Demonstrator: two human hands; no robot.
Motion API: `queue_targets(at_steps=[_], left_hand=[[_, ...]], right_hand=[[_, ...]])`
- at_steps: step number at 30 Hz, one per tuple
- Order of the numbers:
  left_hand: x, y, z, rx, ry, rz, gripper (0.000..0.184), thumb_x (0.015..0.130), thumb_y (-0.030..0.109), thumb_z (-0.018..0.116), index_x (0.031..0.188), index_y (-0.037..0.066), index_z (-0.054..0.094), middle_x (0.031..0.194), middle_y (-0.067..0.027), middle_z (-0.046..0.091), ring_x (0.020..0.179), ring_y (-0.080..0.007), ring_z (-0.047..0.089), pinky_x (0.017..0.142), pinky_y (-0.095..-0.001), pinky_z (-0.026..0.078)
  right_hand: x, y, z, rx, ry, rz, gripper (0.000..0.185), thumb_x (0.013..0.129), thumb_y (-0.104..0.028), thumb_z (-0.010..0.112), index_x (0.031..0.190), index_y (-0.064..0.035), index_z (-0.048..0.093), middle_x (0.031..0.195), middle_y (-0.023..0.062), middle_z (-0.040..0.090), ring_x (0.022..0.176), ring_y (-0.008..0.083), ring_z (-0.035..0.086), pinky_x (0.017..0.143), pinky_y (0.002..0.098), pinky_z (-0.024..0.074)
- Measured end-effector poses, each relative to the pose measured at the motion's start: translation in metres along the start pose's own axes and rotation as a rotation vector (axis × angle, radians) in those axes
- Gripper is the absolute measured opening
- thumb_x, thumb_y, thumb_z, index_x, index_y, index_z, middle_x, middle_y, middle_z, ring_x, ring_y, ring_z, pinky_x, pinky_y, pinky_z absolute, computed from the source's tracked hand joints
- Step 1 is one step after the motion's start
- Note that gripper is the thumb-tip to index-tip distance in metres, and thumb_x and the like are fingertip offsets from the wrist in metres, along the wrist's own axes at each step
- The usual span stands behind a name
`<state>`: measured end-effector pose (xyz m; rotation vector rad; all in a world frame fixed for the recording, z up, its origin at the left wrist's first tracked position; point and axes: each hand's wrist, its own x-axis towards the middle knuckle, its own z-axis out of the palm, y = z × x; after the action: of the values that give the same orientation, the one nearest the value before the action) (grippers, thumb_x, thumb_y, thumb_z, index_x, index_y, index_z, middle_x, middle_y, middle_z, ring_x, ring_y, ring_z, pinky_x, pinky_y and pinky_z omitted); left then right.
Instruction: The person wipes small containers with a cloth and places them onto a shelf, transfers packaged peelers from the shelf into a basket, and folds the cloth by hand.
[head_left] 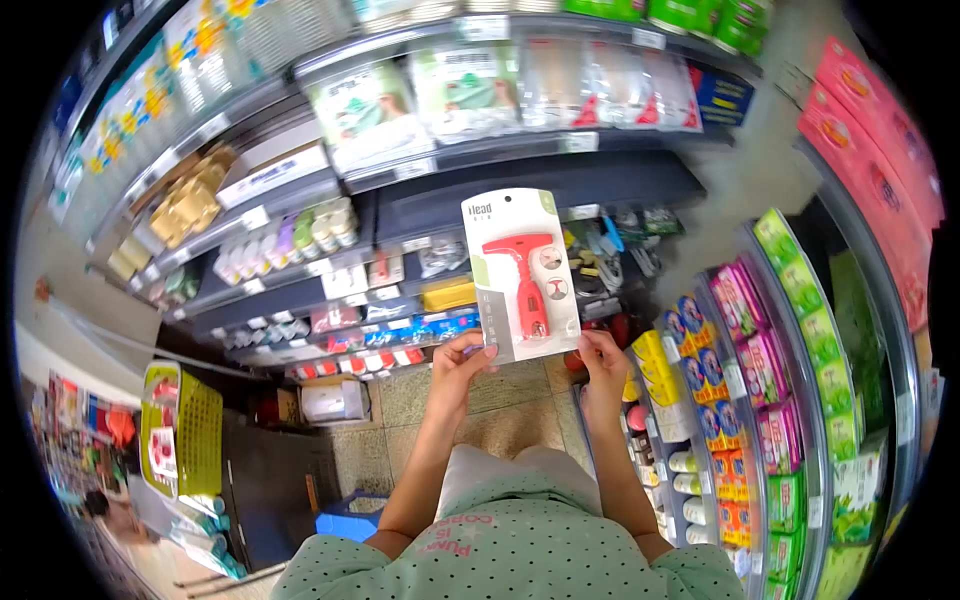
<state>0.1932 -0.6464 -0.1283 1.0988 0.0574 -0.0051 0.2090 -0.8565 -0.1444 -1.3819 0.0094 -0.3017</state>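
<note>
A carded package point(503, 265) with a red T-shaped tool on a white and grey card is held upright in front of the shelves. My left hand point(462, 366) pinches its lower left corner between thumb and fingers. At the lower right corner, my right hand point(603, 366) grips the card's edge in the same way. The package faces me, and its top has a small hanging hole.
Store shelves point(440, 160) with packaged goods stand ahead. Another shelf point(815, 500) with colourful packs runs along the right. A yellow-green basket point(208, 435) is at the lower left, near a dark box point(265, 490). A blue object point(350, 522) lies on the tiled floor point(400, 405).
</note>
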Motion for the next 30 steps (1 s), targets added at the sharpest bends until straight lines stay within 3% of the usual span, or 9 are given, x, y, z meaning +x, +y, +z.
queue_targets(at_steps=[6,9,10,25,30], left_hand=[[-0.031,0.035,-0.062,-0.003,0.230,0.057,0.019,0.089,0.010,0.064,0.105,0.001,0.067,0.091,-0.0047,0.069,0.077,-0.0121,0.066,0.067,-0.0241,0.053],[-0.046,0.053,-0.099,0.023,0.286,0.122,0.023,0.089,0.012,0.065,0.108,0.000,0.066,0.088,-0.0057,0.069,0.072,-0.0133,0.067,0.066,-0.0231,0.053],[-0.051,0.056,-0.114,0.040,0.314,0.140,0.026,0.089,0.012,0.065,0.111,-0.002,0.064,0.087,-0.0067,0.069,0.071,-0.0129,0.066,0.064,-0.0230,0.052],[-0.153,0.161,-0.280,0.105,0.784,0.380,0.026,0.083,0.002,0.068,0.109,-0.004,0.066,0.072,-0.0026,0.065,0.059,-0.0082,0.057,0.057,-0.0213,0.046],[-0.201,0.182,-0.330,0.137,0.830,0.394,0.030,0.082,-0.002,0.068,0.112,-0.004,0.064,0.073,-0.0032,0.065,0.062,-0.0093,0.060,0.061,-0.0226,0.049]], right_hand=[[-0.010,0.001,0.078,0.064,-0.195,0.104,0.013,0.087,-0.003,0.063,0.097,0.0047,0.064,0.098,0.0030,0.060,0.093,0.0102,0.054,0.086,0.0229,0.0390],[-0.020,0.009,0.123,0.100,-0.286,0.089,0.011,0.086,-0.003,0.064,0.096,0.0033,0.065,0.095,0.0009,0.060,0.083,0.0052,0.051,0.073,0.0180,0.0377],[-0.024,0.016,0.137,0.124,-0.303,0.087,0.011,0.086,-0.003,0.065,0.096,0.0033,0.065,0.096,0.0013,0.059,0.083,0.0057,0.051,0.074,0.0187,0.0383],[-0.120,0.029,0.352,0.197,-0.662,0.272,0.010,0.087,-0.001,0.064,0.096,0.0039,0.063,0.096,0.0019,0.058,0.083,0.0067,0.053,0.075,0.0198,0.0419],[-0.159,0.027,0.414,0.188,-0.805,0.174,0.010,0.087,-0.001,0.063,0.096,0.0035,0.063,0.097,0.0023,0.058,0.083,0.0077,0.053,0.075,0.0212,0.0423]])
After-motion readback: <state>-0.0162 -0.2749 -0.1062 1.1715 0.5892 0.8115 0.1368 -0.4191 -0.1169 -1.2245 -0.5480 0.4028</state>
